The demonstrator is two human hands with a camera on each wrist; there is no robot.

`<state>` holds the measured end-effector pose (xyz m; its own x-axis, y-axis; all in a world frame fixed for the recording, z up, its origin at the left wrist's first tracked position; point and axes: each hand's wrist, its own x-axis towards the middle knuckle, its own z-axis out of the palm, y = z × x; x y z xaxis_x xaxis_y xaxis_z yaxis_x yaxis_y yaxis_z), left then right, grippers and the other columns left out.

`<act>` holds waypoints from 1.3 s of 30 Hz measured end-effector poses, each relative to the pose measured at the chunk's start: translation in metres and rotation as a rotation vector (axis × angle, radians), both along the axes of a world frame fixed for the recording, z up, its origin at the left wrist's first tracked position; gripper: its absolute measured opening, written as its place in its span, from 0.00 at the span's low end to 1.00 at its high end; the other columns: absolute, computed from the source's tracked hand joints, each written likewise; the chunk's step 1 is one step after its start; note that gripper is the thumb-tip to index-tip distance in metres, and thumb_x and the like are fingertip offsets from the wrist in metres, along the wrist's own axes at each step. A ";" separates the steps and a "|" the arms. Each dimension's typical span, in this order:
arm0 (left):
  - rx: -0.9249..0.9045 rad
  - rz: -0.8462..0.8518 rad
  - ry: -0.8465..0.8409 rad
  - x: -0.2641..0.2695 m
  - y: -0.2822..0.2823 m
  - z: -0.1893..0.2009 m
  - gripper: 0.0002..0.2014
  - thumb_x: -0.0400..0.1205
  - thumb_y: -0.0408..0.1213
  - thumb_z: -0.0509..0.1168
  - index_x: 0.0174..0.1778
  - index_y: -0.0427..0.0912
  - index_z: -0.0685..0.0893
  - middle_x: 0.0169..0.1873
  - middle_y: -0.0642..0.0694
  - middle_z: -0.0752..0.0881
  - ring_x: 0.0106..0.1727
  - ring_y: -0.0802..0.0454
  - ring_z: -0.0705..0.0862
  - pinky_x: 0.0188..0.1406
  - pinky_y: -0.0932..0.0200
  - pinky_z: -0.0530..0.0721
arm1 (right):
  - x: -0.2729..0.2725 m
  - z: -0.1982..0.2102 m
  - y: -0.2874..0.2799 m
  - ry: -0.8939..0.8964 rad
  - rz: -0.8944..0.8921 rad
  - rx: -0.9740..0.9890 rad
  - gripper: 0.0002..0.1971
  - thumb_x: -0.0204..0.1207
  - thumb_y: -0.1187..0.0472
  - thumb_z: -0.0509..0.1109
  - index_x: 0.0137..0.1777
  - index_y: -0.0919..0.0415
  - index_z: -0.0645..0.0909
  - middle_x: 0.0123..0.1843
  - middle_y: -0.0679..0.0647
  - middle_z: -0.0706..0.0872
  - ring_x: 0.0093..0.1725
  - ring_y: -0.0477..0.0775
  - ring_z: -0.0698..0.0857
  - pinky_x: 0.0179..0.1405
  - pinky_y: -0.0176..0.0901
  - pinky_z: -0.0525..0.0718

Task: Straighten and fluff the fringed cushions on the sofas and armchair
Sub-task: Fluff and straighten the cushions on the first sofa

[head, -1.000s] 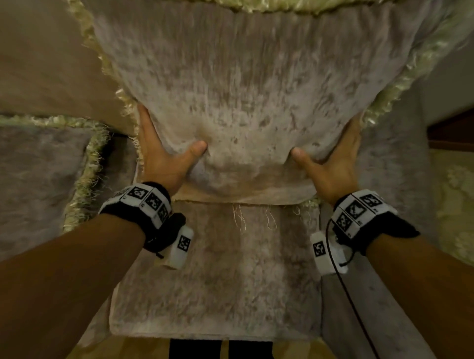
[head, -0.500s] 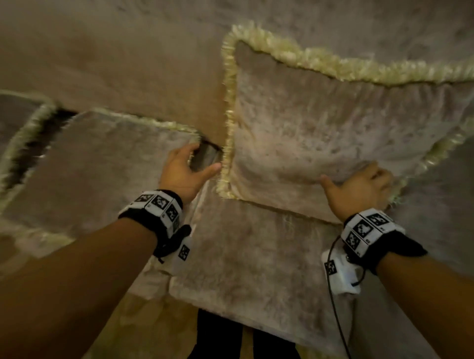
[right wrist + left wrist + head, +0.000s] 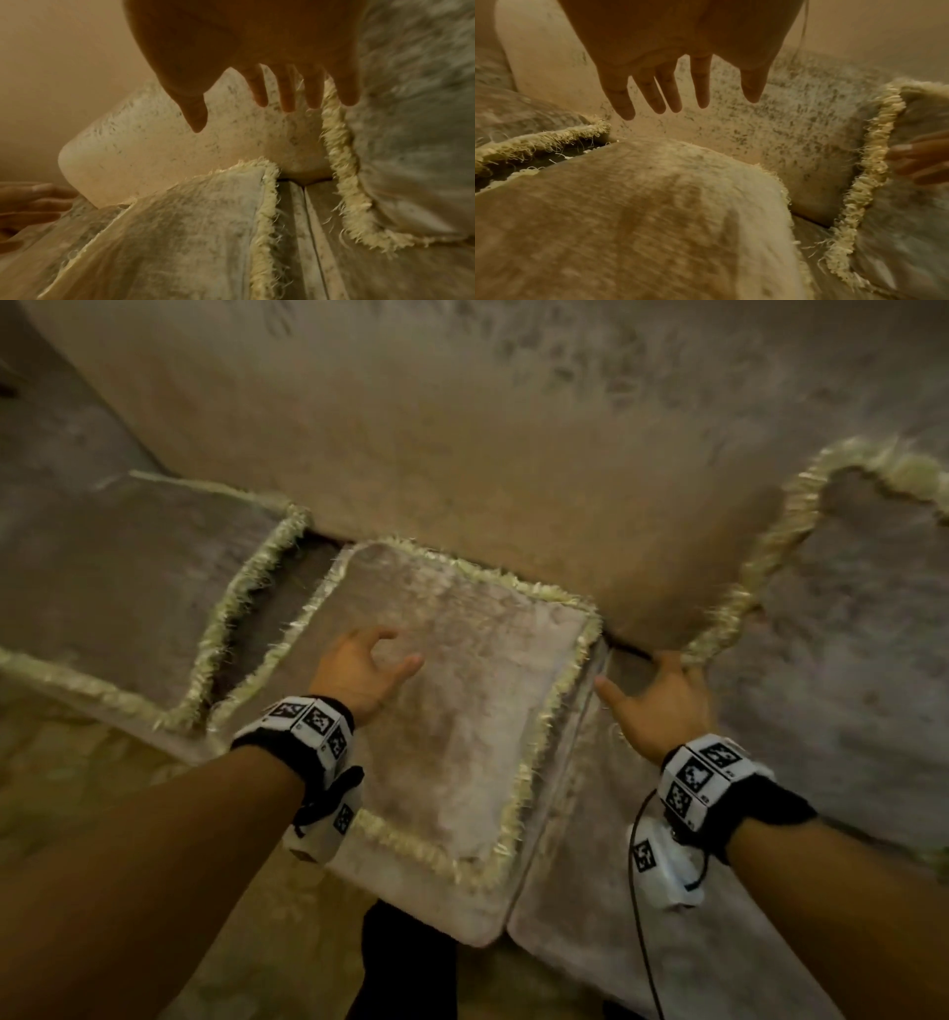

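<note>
While fringed velvet cushion (image 3: 462, 711) lies flat, hands hover

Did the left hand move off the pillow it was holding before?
Yes. The left hand let go of the standing cushion on the right and went left along the sofa backrest; it is now open above the flat cushion.

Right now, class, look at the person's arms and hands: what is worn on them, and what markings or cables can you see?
Both forearms are bare, with no sleeves. Each wrist carries a black strap topped by a white band of black square-patterned marker tags. A small white box, itself tagged, hangs beneath each wrist. A thin black cable trails down from the right wrist's box. No gloves or rings are visible.
</note>
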<state>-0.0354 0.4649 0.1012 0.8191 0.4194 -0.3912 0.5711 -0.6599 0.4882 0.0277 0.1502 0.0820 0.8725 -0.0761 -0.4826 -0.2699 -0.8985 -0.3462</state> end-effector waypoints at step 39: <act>-0.377 -0.227 -0.007 0.104 0.215 -0.164 0.51 0.66 0.59 0.77 0.84 0.72 0.56 0.76 0.70 0.61 0.73 0.70 0.65 0.64 0.74 0.66 | 0.002 -0.130 0.193 -0.164 -0.410 0.386 0.57 0.52 0.26 0.75 0.81 0.22 0.47 0.87 0.56 0.50 0.86 0.62 0.55 0.79 0.68 0.65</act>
<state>0.0683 0.6797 -0.0629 0.8776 0.0574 -0.4760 0.4274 -0.5436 0.7224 0.0298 0.3436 -0.0483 0.8744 -0.2689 -0.4038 -0.4843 -0.5326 -0.6941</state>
